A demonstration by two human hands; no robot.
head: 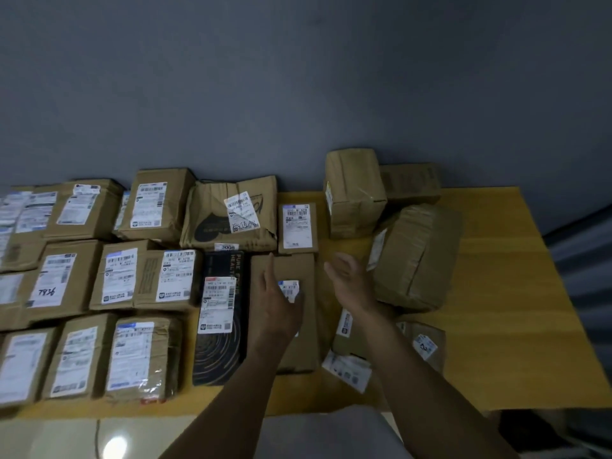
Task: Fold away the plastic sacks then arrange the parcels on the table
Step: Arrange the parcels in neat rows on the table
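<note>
Left hand [280,303]: open, fingers straight and together, holding nothing. It sits over the flat brown parcel [294,266] and covers part of that parcel's white label. Can't tell whether the palm touches or is just above.

Right hand [349,283]: open, fingers loosely spread, palm facing left, nothing held. It is over the gap just right of the flat brown parcel, near the big taped parcel [417,256] but apart from it.

Layout on the yellow tabletop [513,326]:
- The flat brown parcel lies lengthwise, its left edge right beside the black box [222,326].
- A small labelled parcel [298,228] is just behind it.
- A paper-wrapped parcel [231,213] is behind the black box.
- Rows of labelled parcels [119,279] pack the left side, labels up.
- An upright carton [354,193] stands at the back by the wall, with another carton [410,182] just right of it.
- A thin parcel [425,342] lies under and right of the right forearm, with a loose white-labelled packet [347,372] at the front edge.
</note>
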